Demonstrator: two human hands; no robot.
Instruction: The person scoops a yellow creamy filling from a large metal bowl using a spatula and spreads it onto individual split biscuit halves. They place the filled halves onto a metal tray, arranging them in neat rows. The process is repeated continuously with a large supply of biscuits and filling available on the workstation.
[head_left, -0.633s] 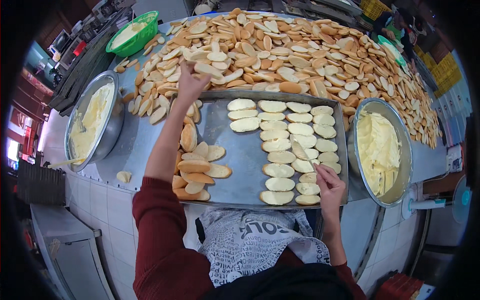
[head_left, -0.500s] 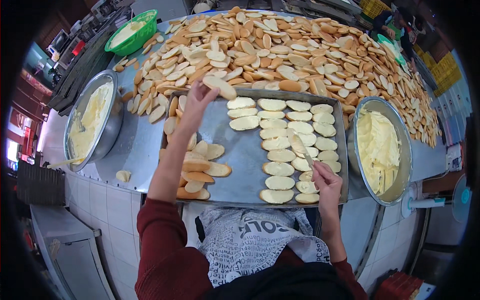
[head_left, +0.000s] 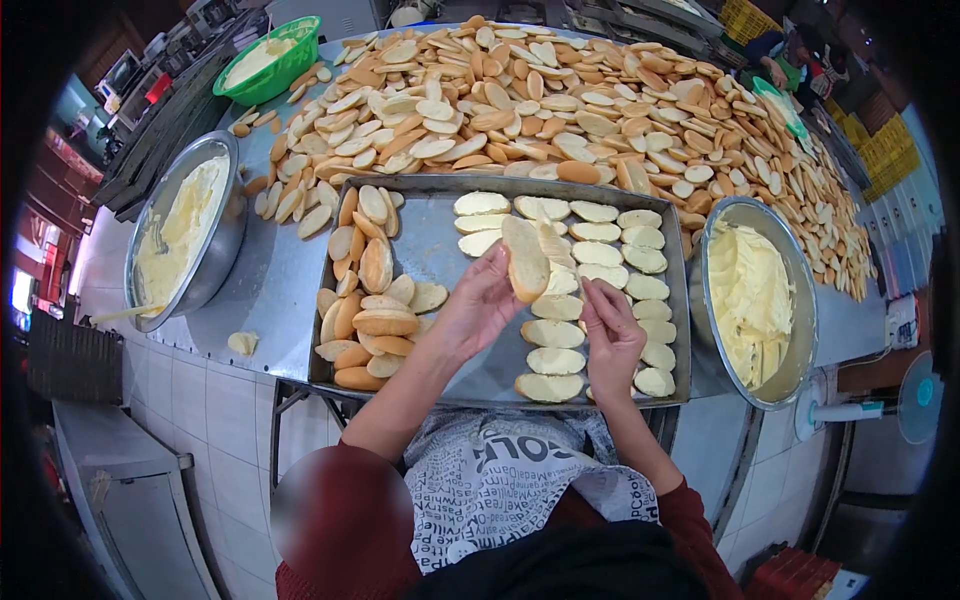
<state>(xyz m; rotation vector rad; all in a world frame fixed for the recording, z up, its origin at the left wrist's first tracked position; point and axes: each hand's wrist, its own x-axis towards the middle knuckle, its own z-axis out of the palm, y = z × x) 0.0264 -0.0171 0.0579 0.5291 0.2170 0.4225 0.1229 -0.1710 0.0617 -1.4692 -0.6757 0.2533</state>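
Over the middle of a metal tray (head_left: 470,389), my left hand (head_left: 482,300) is closed on an oval slice of bread (head_left: 525,262), its cut face turned up. Close beside it, my right hand (head_left: 612,322) grips a spreader (head_left: 554,246) whose pale, cream-smeared blade meets or nearly meets the slice's right edge. Slices coated with pale cream (head_left: 556,333) lie in columns along the tray's right side. At its left side, plain bread slices (head_left: 385,320) are heaped loosely.
A metal bowl of yellow cream (head_left: 755,300) stands right of the tray, another metal bowl (head_left: 215,250) to its left. Beyond the tray spreads a large pile of bread slices (head_left: 560,110). A green basin (head_left: 300,70) sits far left. At far right, another person (head_left: 785,60) is beside the table.
My left hand has brought the slice from the tray's far edge nearer and rightward, tilting it upright. My right hand has shifted left, bringing the spreader to the slice.
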